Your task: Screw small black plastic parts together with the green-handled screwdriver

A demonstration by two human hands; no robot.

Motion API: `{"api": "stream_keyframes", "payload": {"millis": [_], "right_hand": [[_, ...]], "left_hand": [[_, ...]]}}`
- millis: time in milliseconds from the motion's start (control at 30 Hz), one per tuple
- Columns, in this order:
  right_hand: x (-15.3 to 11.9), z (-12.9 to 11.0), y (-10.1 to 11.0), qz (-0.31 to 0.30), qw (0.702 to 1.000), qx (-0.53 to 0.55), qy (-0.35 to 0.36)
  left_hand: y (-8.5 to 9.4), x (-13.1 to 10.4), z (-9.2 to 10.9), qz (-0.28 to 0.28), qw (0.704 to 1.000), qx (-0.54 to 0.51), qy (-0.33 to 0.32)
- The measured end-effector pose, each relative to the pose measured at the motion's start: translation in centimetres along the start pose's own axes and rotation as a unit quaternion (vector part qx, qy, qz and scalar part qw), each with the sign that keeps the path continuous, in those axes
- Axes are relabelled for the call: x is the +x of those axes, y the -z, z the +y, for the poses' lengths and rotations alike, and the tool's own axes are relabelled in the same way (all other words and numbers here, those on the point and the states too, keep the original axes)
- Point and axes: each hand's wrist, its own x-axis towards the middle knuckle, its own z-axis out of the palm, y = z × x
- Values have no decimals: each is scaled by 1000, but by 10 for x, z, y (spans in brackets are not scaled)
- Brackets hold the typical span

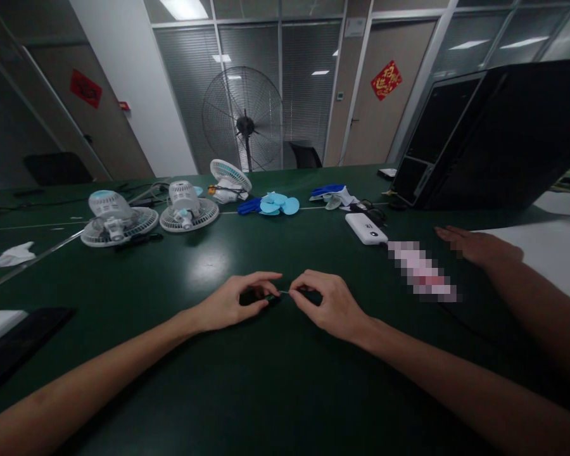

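Observation:
In the middle of the green tabletop [247, 380], my two hands nearly meet at the fingertips. My left hand [232, 301] is closed in a loose pinch, its index finger stretched above, around something small and dark that is hard to make out. My right hand [332, 301] pinches thumb to index finger at one end of a thin, light-coloured piece [284, 292]. That piece spans the narrow gap between the hands; it is too small to name.
White fan parts [111, 221] with round grilles stand at the back left. Behind my hands lie light-blue fan blades [279, 203] and blue-and-white gloves [337, 196]. A white power bank [365, 228] sits right of them. Another person's hand [484, 246] rests at the right, near a large black case [498, 133].

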Motion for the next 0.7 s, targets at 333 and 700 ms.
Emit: {"api": "stream_keyframes", "payload": {"millis": [333,700], "right_hand": [[-2,-2,2,-14,999,-41,-5],[-2,-2,-1,-30,998,-59,0]], "left_hand": [[-5,-2,-2,19,999,32,-7],[-5,1,7,10,999,36,17]]}}
